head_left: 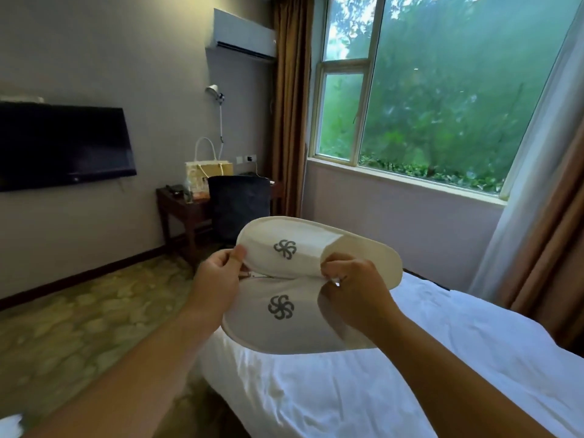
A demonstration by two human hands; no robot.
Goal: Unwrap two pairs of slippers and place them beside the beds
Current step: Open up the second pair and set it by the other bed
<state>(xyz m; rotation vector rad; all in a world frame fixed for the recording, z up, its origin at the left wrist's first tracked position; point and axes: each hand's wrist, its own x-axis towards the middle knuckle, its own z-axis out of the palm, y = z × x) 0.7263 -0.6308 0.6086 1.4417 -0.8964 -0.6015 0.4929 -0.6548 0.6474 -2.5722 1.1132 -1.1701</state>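
I hold a pair of white slippers side by side in the air above the corner of a bed (410,368) with a white sheet. Each has a grey pinwheel logo on its toe. The upper slipper (303,245) is pinched at its toe edge by my left hand (218,279). My right hand (350,286) grips the seam where the upper slipper meets the lower slipper (284,324), fingers curled at the openings. No wrapper shows clearly on them.
A patterned carpet floor (79,327) lies left of the bed. A dark wooden desk (180,210) with a paper bag and a dark chair (240,207) stands by the far wall. A wall television (63,147) hangs left. A window with curtains fills the right.
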